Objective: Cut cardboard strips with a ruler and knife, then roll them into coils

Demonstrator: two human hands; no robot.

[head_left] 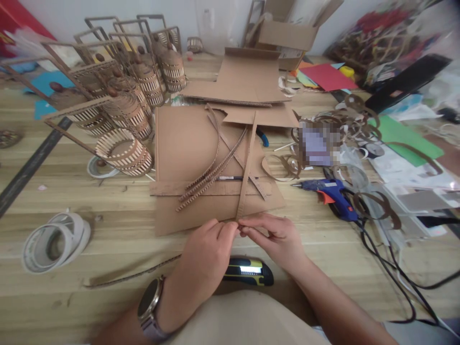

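Note:
A long narrow cardboard strip (247,167) runs away from me across the cardboard sheets. Its near end is pinched between the fingertips of my left hand (210,254) and my right hand (278,237), which meet there. Several corrugated cardboard strips (212,170) lie loose on a large cardboard sheet (183,139) just beyond. Close under my hands rests a yellow and black utility knife (249,271), partly covered by my left hand. Another thin corrugated strip (134,270) lies on the table to the left of it.
Lantern-like cardboard pieces with frame handles (125,105) crowd the back left. Tape rolls (55,242) sit at left. A blue hot glue gun (332,194) with cords lies at right, near curled cardboard strips (352,120) and green paper (409,139). Folded cardboard (247,76) is at the back.

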